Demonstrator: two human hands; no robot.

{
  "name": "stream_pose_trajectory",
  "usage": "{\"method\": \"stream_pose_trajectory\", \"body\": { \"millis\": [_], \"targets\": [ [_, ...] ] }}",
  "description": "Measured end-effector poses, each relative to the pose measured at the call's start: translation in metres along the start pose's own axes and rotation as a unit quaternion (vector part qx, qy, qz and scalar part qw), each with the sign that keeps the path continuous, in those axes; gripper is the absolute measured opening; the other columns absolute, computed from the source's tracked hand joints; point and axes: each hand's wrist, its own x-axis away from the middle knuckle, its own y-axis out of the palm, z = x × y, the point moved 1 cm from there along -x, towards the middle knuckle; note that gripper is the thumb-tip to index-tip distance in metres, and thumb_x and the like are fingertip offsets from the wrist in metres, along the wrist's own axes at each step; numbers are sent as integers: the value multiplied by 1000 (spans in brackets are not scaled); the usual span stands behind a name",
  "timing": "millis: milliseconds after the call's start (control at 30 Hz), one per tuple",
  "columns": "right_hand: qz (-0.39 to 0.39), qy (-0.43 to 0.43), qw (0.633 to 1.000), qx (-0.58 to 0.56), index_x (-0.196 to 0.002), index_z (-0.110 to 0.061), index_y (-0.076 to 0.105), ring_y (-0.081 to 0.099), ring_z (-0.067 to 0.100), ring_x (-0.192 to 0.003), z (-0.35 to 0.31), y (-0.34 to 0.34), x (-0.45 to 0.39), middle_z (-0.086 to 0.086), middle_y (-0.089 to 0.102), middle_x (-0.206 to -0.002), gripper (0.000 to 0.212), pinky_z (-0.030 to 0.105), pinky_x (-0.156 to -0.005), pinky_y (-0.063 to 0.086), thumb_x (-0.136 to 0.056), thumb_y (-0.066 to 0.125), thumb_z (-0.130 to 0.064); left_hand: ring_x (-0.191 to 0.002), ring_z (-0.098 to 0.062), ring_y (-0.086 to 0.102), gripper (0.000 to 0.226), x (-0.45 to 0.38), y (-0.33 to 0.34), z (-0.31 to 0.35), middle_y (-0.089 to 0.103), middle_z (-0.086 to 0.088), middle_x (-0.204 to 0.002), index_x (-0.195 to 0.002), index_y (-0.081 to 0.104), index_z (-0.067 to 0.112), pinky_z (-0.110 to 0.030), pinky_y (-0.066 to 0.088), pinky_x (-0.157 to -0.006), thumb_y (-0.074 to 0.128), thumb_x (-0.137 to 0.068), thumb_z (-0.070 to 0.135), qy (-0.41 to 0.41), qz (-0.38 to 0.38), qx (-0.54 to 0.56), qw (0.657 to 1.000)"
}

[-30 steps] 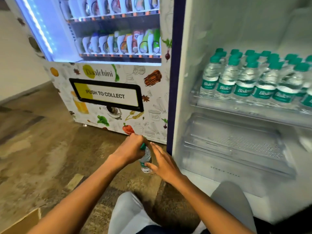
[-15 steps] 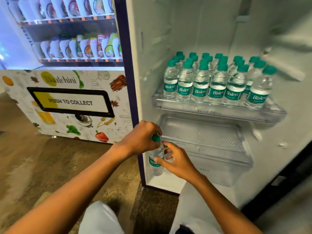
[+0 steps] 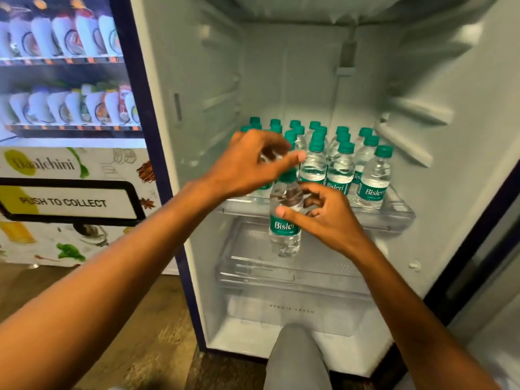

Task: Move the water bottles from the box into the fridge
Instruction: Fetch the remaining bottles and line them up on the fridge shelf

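Note:
The open fridge [image 3: 455,175] fills the middle and right of the head view. Several clear water bottles with green caps and green labels [image 3: 340,167] stand in rows on its clear shelf [image 3: 396,218]. My right hand [image 3: 323,218] grips one more water bottle [image 3: 284,229] upright, just in front of the shelf's front edge, thumb across its body. My left hand [image 3: 250,164] hovers just above that bottle's cap with fingers loosely curved and the thumb stretched right; it covers the left bottles on the shelf. The box is out of view.
Below the shelf sits a clear crisper drawer [image 3: 281,280]. A lit vending machine [image 3: 70,198] with snack rows stands left of the fridge. My knee in grey trousers [image 3: 298,358] is at the fridge's foot. The fridge door edge [image 3: 478,266] is at right.
The bottle has risen from near the floor to shelf height. My left hand has let go of its cap and lifted above it; my right hand now holds the bottle alone.

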Motion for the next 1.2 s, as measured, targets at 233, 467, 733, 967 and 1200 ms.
{"method": "stream_pose_trajectory", "body": {
  "millis": [233,467,733,967,1200],
  "targets": [
    [99,-38,994,29,-109,-18,69,71,11,-88,-36,-68,-49,-4,73,-100,40,34,-79,61,-77,81,-39,-141,-25,33,71,-70,5,-28,37,-10,-154,-149,35,15,-42,28,-116,36,-96,63,-28,28,-119,992],
    [186,-53,980,51,-102,-16,73,68,5,-80,-61,-113,-117,-6,73,-90,36,29,-70,56,-75,81,-39,-150,-29,6,83,-105,36,-54,8,-9,-163,-155,13,23,-57,9,-119,19,-91,74,-49,-46,-270,961],
    [237,-18,969,72,-89,-22,70,70,12,-86,-46,-141,-191,-4,73,-90,24,38,-84,59,-71,81,-33,-150,-29,3,95,-113,52,-82,2,-6,-164,-155,9,30,-62,4,-117,6,-78,85,-88,-103,-279,951],
    [206,46,969,130,-104,-17,70,68,15,-92,-19,-157,-246,-1,70,-99,36,29,-81,56,-73,82,-29,-151,-27,5,92,-119,55,-90,6,-3,-164,-155,13,33,-63,5,-116,-1,-78,82,-91,-131,-303,940],
    [167,106,959,202,-118,-12,65,61,15,-91,5,-149,-274,4,67,-114,45,22,-71,45,-78,78,-30,-151,-25,1,94,-123,58,-93,1,-1,-164,-155,12,34,-61,3,-117,-3,-75,81,-95,-130,-312,936]
  ]
}}
